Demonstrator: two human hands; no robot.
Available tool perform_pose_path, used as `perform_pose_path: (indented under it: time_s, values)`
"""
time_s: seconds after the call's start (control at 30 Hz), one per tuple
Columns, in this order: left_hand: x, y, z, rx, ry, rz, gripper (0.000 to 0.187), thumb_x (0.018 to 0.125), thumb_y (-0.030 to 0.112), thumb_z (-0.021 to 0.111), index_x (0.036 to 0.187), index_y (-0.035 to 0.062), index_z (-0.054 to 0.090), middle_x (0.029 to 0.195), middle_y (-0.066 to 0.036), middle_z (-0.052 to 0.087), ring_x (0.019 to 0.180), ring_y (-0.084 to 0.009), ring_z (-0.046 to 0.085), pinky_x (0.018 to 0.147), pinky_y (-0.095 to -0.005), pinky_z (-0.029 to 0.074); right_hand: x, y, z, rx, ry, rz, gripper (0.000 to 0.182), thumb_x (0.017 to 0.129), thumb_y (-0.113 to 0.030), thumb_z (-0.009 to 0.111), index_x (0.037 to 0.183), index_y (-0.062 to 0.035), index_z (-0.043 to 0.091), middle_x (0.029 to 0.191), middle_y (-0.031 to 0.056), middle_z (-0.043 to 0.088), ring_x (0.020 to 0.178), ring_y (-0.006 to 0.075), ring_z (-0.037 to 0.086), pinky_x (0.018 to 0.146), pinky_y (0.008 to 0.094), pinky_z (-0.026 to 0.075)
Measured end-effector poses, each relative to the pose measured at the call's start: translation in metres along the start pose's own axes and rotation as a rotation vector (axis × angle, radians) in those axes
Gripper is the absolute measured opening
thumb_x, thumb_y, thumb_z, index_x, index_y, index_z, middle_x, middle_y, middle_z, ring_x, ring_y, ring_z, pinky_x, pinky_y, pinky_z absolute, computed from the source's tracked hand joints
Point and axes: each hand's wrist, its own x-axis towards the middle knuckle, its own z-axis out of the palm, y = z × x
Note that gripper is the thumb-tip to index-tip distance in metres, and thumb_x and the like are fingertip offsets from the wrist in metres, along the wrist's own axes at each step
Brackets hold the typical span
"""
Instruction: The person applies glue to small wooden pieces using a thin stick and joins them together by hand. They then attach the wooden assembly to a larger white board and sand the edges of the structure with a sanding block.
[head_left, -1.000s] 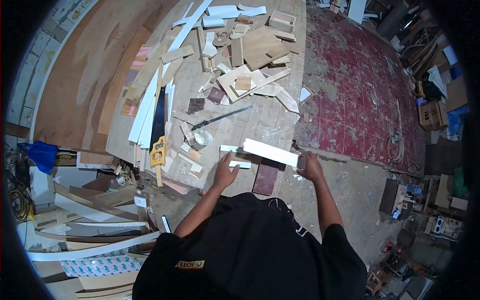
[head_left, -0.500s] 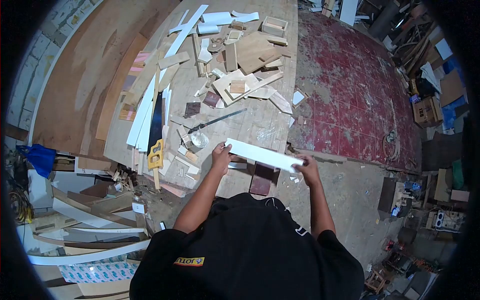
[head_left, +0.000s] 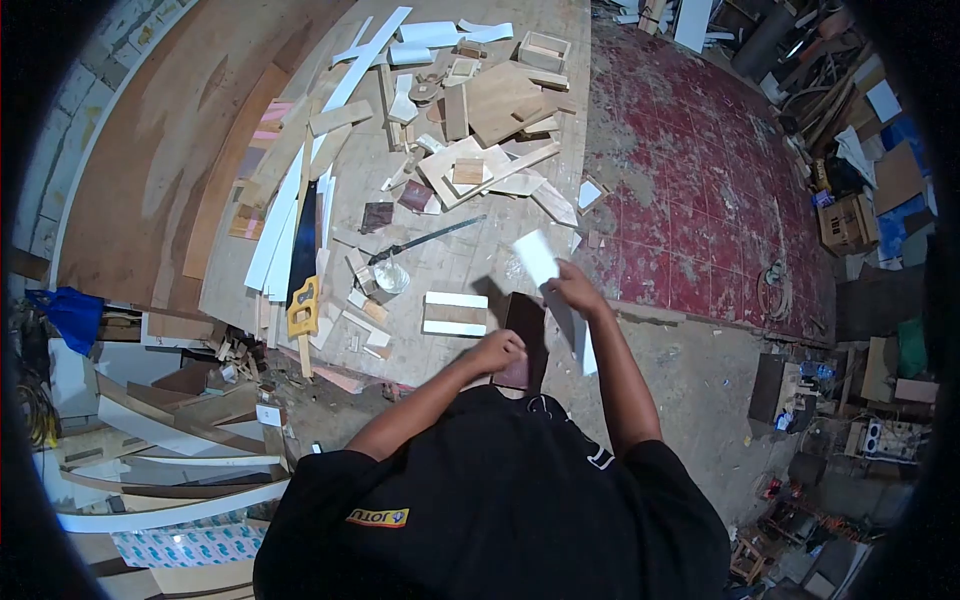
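My right hand (head_left: 578, 290) grips a long white strip (head_left: 537, 256) near its middle, and the strip slants down past the table's right edge. Over the dark red-brown block (head_left: 527, 318) at the table's front is my left hand (head_left: 497, 352), its fingers curled; whether it holds something small is hidden. Left of the block lies a small wooden piece with two white strips (head_left: 455, 314) along its long sides. Farther left are a clear plastic cup (head_left: 391, 277) and a dark metal bar tool (head_left: 430, 240).
A handsaw with a yellow handle (head_left: 303, 307) lies at the table's left edge. Wood offcuts (head_left: 505, 105) and curled white strips (head_left: 428, 37) cover the far part. Red floor (head_left: 690, 210) lies right of the table (head_left: 350, 210).
My left hand has let go of the white strip and moved down right to the block. My right hand has moved up and left, and the strip has swung from near level to steep.
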Motion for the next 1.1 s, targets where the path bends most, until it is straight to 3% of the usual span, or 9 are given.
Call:
perform_pose_path:
  time_s: [0.07,0.13,0.2,0.33,0.4,0.6,0.73,0.9,1.1]
  values:
    - [-0.006,-0.017,-0.021,0.190,0.334,0.134,0.018,0.082,0.018,0.074,0.091,0.0040,0.068,0.086,-0.010,0.072,0.075,-0.0185,0.070,0.068,-0.0328,0.055,0.009,0.009,0.011,-0.556,-0.054,-0.251,0.051,0.076,-0.026,0.070,0.120,-0.0031,0.058,0.095,0.0210,0.070,0.090,0.0347,0.070,0.078,0.0448,0.054]
    - [-0.014,-0.023,-0.046,0.311,0.582,0.166,0.015,0.082,0.015,0.071,0.092,0.0047,0.068,0.086,-0.012,0.070,0.077,-0.0277,0.070,0.070,-0.0369,0.056,0.003,0.005,0.024,-0.793,-0.243,-0.216,0.064,0.071,-0.038,0.076,0.123,-0.0068,0.056,0.099,0.0242,0.069,0.093,0.0400,0.068,0.080,0.0477,0.053]
    - [-0.024,-0.020,-0.070,0.428,0.676,0.096,0.021,0.079,0.014,0.071,0.099,0.0073,0.067,0.090,-0.011,0.070,0.083,-0.0290,0.070,0.073,-0.0385,0.055,0.001,0.010,0.040,-1.061,-0.356,-0.198,0.070,0.070,-0.048,0.077,0.124,-0.0094,0.055,0.100,0.0216,0.070,0.094,0.0405,0.067,0.081,0.0496,0.053]
    - [-0.038,-0.017,-0.093,0.611,0.644,0.109,0.035,0.076,0.015,0.074,0.109,0.0110,0.066,0.106,-0.010,0.067,0.104,-0.0295,0.064,0.084,-0.0430,0.052,-0.006,0.020,0.053,-1.091,-0.334,-0.229,0.068,0.071,-0.050,0.076,0.120,-0.0077,0.054,0.102,0.0207,0.069,0.095,0.0398,0.067,0.082,0.0489,0.053]
    - [-0.038,-0.013,-0.095,0.759,0.569,0.131,0.050,0.073,0.020,0.079,0.120,0.0158,0.064,0.126,-0.011,0.056,0.126,-0.0333,0.048,0.099,-0.0506,0.042,-0.008,0.021,0.056,-1.092,-0.324,-0.243,0.067,0.071,-0.050,0.075,0.118,-0.0071,0.054,0.102,0.0207,0.069,0.095,0.0397,0.067,0.082,0.0486,0.053]
    - [-0.027,0.004,-0.086,0.960,0.444,0.206,0.068,0.070,0.029,0.083,0.133,0.0229,0.060,0.147,-0.014,0.037,0.143,-0.0408,0.022,0.115,-0.0635,0.017,-0.006,0.026,0.061,-1.086,-0.241,-0.264,0.071,0.073,-0.057,0.072,0.123,-0.0098,0.057,0.103,0.0180,0.070,0.094,0.0378,0.068,0.079,0.0491,0.054]
    - [-0.012,-0.001,-0.087,0.986,0.387,0.226,0.065,0.071,0.032,0.083,0.131,0.0243,0.062,0.150,-0.014,0.035,0.145,-0.0419,0.019,0.118,-0.0641,0.012,-0.003,0.025,0.062,-1.078,-0.276,-0.233,0.070,0.073,-0.056,0.073,0.122,-0.0092,0.057,0.104,0.0178,0.070,0.094,0.0378,0.068,0.079,0.0487,0.054]
    - [-0.002,-0.010,-0.091,1.031,0.423,0.302,0.034,0.079,0.029,0.076,0.111,0.0193,0.074,0.144,-0.013,0.043,0.142,-0.0395,0.026,0.117,-0.0628,0.015,-0.001,0.034,0.061,-1.073,-0.244,-0.272,0.071,0.071,-0.053,0.074,0.124,-0.0100,0.055,0.103,0.0174,0.070,0.093,0.0378,0.068,0.079,0.0486,0.054]
    - [0.001,-0.024,-0.091,0.976,0.516,0.364,0.029,0.079,0.025,0.073,0.107,0.0158,0.074,0.133,-0.009,0.052,0.137,-0.0352,0.036,0.115,-0.0611,0.020,-0.019,0.028,0.052,-0.969,-0.252,-0.251,0.080,0.069,-0.044,0.078,0.135,-0.0104,0.048,0.120,0.0202,0.063,0.108,0.0383,0.063,0.088,0.0465,0.053]
